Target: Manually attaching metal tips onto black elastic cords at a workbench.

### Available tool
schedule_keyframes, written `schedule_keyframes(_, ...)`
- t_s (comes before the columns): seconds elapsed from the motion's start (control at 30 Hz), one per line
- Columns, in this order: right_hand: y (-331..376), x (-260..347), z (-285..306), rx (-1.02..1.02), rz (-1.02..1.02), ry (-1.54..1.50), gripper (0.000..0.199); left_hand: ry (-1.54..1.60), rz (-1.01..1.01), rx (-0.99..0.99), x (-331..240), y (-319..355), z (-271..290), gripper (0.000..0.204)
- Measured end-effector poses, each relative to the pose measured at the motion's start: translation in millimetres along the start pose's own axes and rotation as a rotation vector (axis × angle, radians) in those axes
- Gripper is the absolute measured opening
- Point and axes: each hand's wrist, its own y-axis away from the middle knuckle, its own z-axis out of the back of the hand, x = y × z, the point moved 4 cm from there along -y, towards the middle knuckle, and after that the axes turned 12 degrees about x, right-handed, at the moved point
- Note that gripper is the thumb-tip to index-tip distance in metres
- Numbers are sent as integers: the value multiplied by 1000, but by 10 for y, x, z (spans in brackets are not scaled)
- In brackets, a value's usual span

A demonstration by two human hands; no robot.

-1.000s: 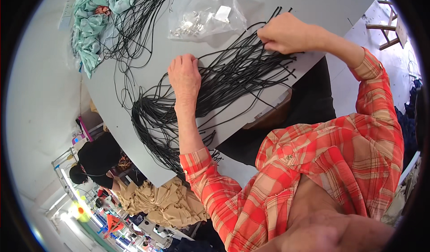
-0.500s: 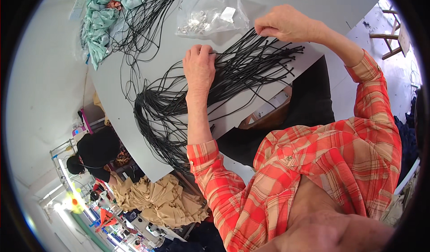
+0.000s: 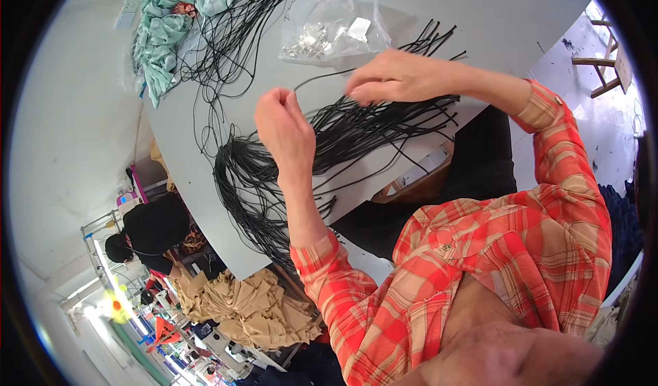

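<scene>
My left hand [image 3: 284,125] is raised over a long bundle of thin black cords [image 3: 343,129] on the grey table. Its fingertips are pinched together on a single black cord [image 3: 319,77], which arches off toward my right hand. Above the bundle, my right hand [image 3: 394,77] reaches across with its fingers stretched toward the left, slightly blurred. Nothing shows gripped in it. Several cord ends [image 3: 435,40] lie apart beyond the right wrist. The bundle bends at the left and hangs toward the table's near edge.
A clear plastic bag [image 3: 332,26] of small metallic pieces lies beyond my hands. More black cords [image 3: 229,36] and mint-green fabric [image 3: 161,29] are at the far left. Tan cloth [image 3: 250,310] is heaped below the table edge, near another person in black [image 3: 154,232]. A wooden stool [image 3: 606,64] stands right.
My right hand has moved left and nearer, away from the cord ends toward my left hand. The left hand has lifted slightly leftward, and some cords now lie separated on the far side.
</scene>
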Motion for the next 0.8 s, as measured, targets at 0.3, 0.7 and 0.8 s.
schedule_keyframes(0.3,-293,38,93,-316,172,-724,34,127,-238,91,40,492,-42,10)
schedule_keyframes(0.7,-211,228,-346,206,162,554,26,1173,136,2,-163,233,-237,27)
schedule_keyframes(0.8,-130,-63,222,-122,-89,678,15,1476,199,-152,-108,239,-100,29)
